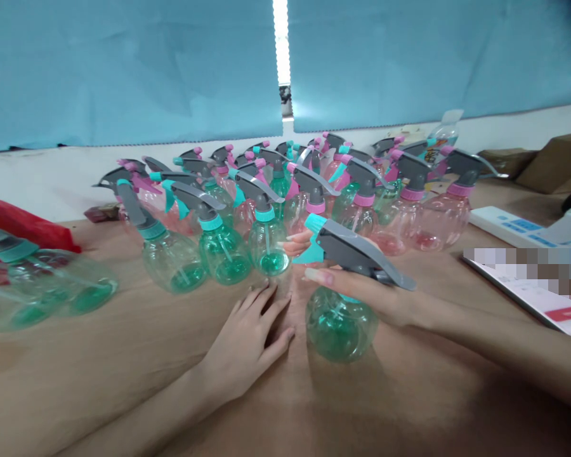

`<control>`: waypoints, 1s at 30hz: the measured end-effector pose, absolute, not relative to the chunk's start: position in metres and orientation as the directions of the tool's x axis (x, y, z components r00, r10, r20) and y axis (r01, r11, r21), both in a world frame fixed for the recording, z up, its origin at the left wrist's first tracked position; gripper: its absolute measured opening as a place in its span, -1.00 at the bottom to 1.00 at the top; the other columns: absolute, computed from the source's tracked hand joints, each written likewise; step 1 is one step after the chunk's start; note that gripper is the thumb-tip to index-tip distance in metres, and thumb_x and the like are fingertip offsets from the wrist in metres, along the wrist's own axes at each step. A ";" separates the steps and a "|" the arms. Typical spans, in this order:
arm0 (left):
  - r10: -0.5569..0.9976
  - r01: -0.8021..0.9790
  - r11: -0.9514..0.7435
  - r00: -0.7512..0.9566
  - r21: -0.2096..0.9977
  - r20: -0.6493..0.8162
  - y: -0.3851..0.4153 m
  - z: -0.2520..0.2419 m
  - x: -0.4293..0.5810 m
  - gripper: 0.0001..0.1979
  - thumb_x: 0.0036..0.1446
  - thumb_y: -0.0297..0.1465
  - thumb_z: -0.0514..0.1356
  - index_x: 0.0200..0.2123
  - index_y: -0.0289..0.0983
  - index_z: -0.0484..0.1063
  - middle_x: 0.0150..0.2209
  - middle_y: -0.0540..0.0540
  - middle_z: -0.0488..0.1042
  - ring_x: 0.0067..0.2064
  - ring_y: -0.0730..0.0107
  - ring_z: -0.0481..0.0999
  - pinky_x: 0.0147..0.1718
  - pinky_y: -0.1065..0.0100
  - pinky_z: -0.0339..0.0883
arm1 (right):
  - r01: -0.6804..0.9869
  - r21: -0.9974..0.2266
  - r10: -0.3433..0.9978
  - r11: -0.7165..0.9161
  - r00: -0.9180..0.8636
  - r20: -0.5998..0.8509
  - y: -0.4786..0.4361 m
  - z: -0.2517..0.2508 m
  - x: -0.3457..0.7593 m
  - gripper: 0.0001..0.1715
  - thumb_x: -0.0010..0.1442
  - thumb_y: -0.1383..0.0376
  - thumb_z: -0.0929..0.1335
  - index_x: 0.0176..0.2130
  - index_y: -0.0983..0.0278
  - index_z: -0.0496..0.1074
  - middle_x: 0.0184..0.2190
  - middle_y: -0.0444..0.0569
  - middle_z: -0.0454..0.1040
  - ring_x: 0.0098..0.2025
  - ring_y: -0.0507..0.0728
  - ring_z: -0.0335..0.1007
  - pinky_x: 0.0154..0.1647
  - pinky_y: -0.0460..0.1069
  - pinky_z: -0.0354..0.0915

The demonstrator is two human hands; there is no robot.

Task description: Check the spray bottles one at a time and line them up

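My right hand (361,285) grips a green spray bottle (340,324) by the neck, just under its grey trigger head with a teal nozzle; the bottle stands upright on the wooden table (124,381). My left hand (250,339) lies flat on the table just left of that bottle, fingers stretched out, holding nothing. Right behind both hands stand several more spray bottles: green ones (223,251) at the front left, pink ones (409,219) to the right and back.
Two green bottles (38,289) lie on their sides at the far left, beside a red bag (23,225). A white power strip (518,228) and a printed sheet (547,304) sit at the right. Cardboard (556,162) lies at the back right. A blue curtain (124,63) hangs behind.
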State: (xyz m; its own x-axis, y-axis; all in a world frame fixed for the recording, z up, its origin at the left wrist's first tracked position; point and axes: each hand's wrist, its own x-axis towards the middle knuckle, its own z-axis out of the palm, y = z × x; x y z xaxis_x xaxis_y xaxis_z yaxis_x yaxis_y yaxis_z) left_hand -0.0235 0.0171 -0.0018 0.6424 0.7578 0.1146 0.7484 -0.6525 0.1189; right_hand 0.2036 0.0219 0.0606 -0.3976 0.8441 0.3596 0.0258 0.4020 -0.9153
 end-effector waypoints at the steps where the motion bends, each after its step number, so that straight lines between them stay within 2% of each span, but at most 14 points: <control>1: 0.758 0.748 -0.652 0.642 0.122 0.118 0.017 -0.002 -0.024 -0.53 0.32 -0.18 0.03 0.23 -0.22 0.22 0.26 -0.24 0.22 0.25 -0.01 0.19 0.16 -0.07 0.11 | 0.032 -0.916 0.846 0.401 -0.396 0.356 0.021 0.061 0.204 -0.55 0.19 0.17 0.38 0.08 0.13 0.33 0.00 -0.09 0.49 -0.02 0.19 0.47 0.02 0.15 0.42; 6: 0.755 0.744 -0.655 0.644 0.134 0.122 0.017 -0.002 -0.024 -0.52 0.32 -0.18 0.03 0.23 -0.23 0.21 0.26 -0.25 0.21 0.25 -0.03 0.19 0.15 -0.08 0.12 | 0.075 -0.916 0.858 0.395 -0.387 0.338 0.020 0.065 0.203 -0.57 0.19 0.15 0.38 0.06 0.10 0.36 -0.21 -0.11 0.55 -0.19 0.19 0.51 -0.14 0.14 0.48; 10: 0.757 0.748 -0.653 0.645 0.117 0.103 0.017 -0.001 -0.023 -0.51 0.32 -0.18 0.03 0.24 -0.24 0.21 0.27 -0.26 0.20 0.26 -0.02 0.19 0.16 -0.08 0.11 | 0.081 -0.909 0.853 0.410 -0.388 0.350 0.021 0.063 0.204 -0.57 0.20 0.14 0.36 0.07 0.10 0.35 -0.31 -0.13 0.54 -0.25 0.17 0.50 -0.18 0.13 0.47; 22: 0.756 0.747 -0.655 0.644 0.115 0.118 0.017 -0.002 -0.024 -0.52 0.32 -0.18 0.03 0.23 -0.23 0.22 0.26 -0.24 0.21 0.25 -0.02 0.19 0.15 -0.06 0.13 | 0.125 -0.894 0.848 0.430 -0.397 0.352 0.022 0.062 0.206 -0.65 0.22 0.10 0.35 -0.01 0.10 0.37 -0.47 -0.17 0.44 -0.32 0.15 0.46 -0.17 0.13 0.44; 30: 0.757 0.747 -0.653 0.648 0.124 0.083 0.018 -0.002 -0.023 -0.50 0.33 -0.19 0.01 0.26 -0.26 0.18 0.29 -0.28 0.17 0.27 -0.04 0.16 0.17 -0.10 0.09 | 0.125 -0.873 0.832 0.472 -0.390 0.394 0.023 0.062 0.205 -0.75 0.23 0.13 0.34 -0.11 0.16 0.41 -0.45 -0.15 0.42 -0.36 0.09 0.40 -0.24 0.03 0.41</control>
